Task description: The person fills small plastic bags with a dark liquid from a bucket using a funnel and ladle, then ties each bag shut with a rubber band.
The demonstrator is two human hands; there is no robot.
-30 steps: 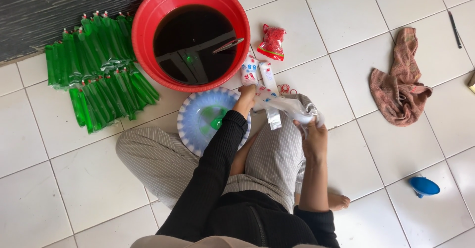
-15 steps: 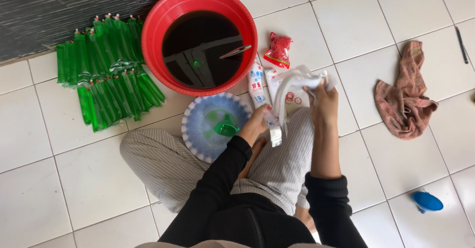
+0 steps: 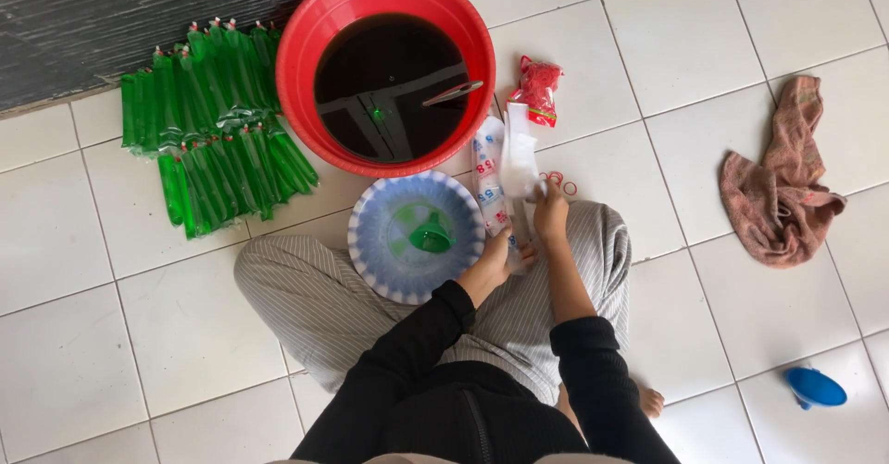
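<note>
I sit cross-legged on a white tiled floor. My right hand (image 3: 550, 216) pinches the lower end of a long clear plastic tube bag (image 3: 519, 154) that lies stretched toward the red basin. My left hand (image 3: 491, 265) holds the near end of a stack of printed plastic bags (image 3: 486, 181) beside it. A blue patterned plate (image 3: 375, 251) with a green funnel (image 3: 430, 237) rests just left of my hands. The red basin (image 3: 306, 38) holds dark liquid and a ladle (image 3: 451, 94).
Several filled green tube bags (image 3: 208, 121) lie in rows left of the basin. A red packet (image 3: 537, 89) and red rubber bands (image 3: 560, 181) lie right of it. A pinkish rag (image 3: 782, 181) is at the right, a blue funnel (image 3: 815, 387) at the lower right.
My right hand has come down from chest height to the floor, laying the clear bag out flat. My left hand has moved from the plate to the bag stack.
</note>
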